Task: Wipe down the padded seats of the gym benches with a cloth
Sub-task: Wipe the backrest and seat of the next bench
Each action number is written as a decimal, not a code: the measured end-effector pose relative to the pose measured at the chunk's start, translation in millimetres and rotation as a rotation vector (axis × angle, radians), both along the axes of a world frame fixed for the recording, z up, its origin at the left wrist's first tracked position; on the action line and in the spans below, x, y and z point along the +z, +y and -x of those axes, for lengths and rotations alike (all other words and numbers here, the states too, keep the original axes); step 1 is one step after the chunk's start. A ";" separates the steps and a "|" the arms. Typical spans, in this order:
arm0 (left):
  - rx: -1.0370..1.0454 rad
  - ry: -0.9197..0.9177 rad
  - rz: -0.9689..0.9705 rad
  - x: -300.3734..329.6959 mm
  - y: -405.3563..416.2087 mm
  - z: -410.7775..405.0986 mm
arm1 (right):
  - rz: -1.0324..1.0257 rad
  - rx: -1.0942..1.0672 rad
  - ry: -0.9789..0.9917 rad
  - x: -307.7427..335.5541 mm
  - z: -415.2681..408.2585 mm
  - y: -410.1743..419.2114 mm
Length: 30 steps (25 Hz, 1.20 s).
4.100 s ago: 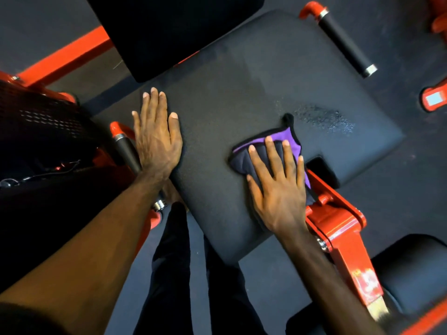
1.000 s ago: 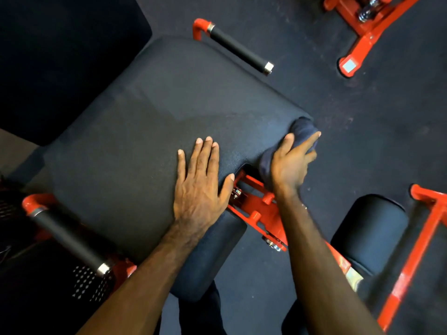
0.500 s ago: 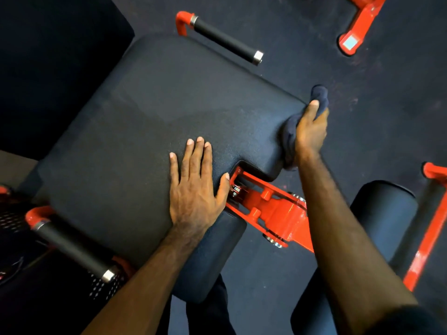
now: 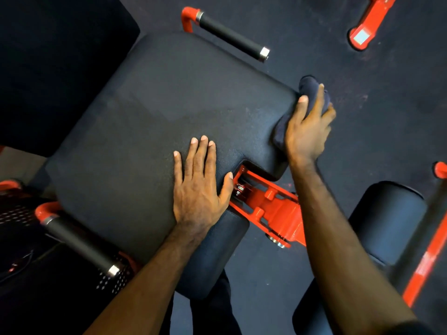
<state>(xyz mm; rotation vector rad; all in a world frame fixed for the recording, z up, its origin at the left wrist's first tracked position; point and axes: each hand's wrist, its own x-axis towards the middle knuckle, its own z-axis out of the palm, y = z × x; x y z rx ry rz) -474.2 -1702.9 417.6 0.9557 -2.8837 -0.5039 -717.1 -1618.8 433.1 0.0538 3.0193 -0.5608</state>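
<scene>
Item: cloth [image 4: 310, 93] on the padded seat [image 4: 150, 122], far right corner.
I see right hand [image 4: 305, 131] gripping it there; left hand [image 4: 198, 189] flat, nearer me; unwiped pad lies leftward.

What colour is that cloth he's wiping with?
Dark navy blue. The cloth, held by the right hand, shows best in the head view.

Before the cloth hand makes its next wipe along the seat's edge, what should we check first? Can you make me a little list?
1. Cloth gripped by right hand: ok.
2. Cloth touching the seat pad edge: ok.
3. Left hand flat on the pad, steadying: ok.
4. Left thumb away from the red hinge bracket: not ok, right beside it.
5. Pad's side wall clean: cannot tell.
</scene>
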 end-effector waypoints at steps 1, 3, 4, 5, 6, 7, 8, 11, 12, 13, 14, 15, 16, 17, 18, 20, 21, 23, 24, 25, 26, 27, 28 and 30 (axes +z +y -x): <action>0.002 0.008 -0.004 0.4 0.3 -0.1 | -0.050 0.089 0.048 0.4 -21.7 2.5; 0.010 0.024 -0.018 2.2 -1.4 0.1 | -0.174 0.316 0.039 6.9 -69.0 11.3; 0.015 0.030 -0.029 2.7 -2.2 -0.2 | -0.216 0.400 0.001 6.9 -77.3 16.8; 0.015 0.031 -0.039 2.9 -2.3 -0.5 | -0.257 0.454 0.002 5.5 -69.4 17.0; 0.010 0.032 -0.045 2.9 -2.0 0.0 | -0.296 0.463 0.030 4.5 -49.7 10.0; 0.008 0.034 -0.046 1.9 -2.5 0.8 | -0.331 0.439 0.049 4.4 -26.2 -3.0; 0.011 0.038 -0.051 1.2 -3.3 0.3 | -0.372 0.409 0.052 3.3 -3.3 -17.2; 0.035 0.074 -0.091 2.0 -3.4 -0.4 | -0.398 0.355 0.061 0.6 11.1 -40.0; 0.048 0.090 -0.108 4.6 -4.5 1.5 | -0.396 0.386 0.093 1.4 -3.9 -38.9; 0.058 0.109 -0.116 6.8 -7.2 2.8 | -0.415 0.460 0.109 3.0 -22.9 -32.4; 0.066 0.119 -0.121 8.8 -9.5 2.6 | -0.427 0.557 0.107 5.2 -39.0 -21.8; 0.078 0.125 -0.121 10.5 -13.0 3.3 | -0.427 0.659 0.102 7.3 -38.8 -19.0; 0.089 0.137 -0.111 11.1 -18.8 5.9 | -0.427 0.737 0.113 4.2 -25.7 -27.0; 0.107 0.150 -0.102 8.3 -26.3 9.6 | -0.422 0.786 0.121 -0.6 -8.3 -40.3; 0.132 0.160 -0.092 3.9 -33.9 14.0 | -0.423 0.808 0.126 -4.9 10.1 -59.1; 0.229 0.161 -0.072 -1.4 -49.0 18.7 | -0.412 0.820 0.105 -9.1 24.9 -89.9; 0.295 0.150 -0.063 -1.7 -57.3 20.5 | -0.397 0.844 0.095 -8.6 21.4 -93.3; 0.381 0.100 -0.068 -3.0 -72.8 20.8 | -0.391 0.945 0.098 -0.9 1.9 -69.9; 0.403 0.066 -0.078 -4.3 -80.0 19.1 | -0.399 1.014 0.098 5.8 -8.0 -52.2; 0.416 0.031 -0.086 -6.0 -85.6 16.9 | -0.403 1.064 0.087 10.6 -12.2 -41.4; 0.426 0.001 -0.084 -8.1 -90.7 15.4 | -0.402 1.088 0.089 7.9 -8.4 -44.0; 0.431 -0.015 -0.081 -10.3 -95.4 14.4 | -0.401 1.090 0.091 2.8 -1.7 -59.2; 0.429 -0.016 -0.082 -13.0 -99.5 13.9 | -0.399 1.071 0.093 -3.0 4.4 -82.7; 0.429 0.003 -0.078 -18.4 -107.3 15.9 | -0.416 1.038 0.073 -12.2 13.7 -123.6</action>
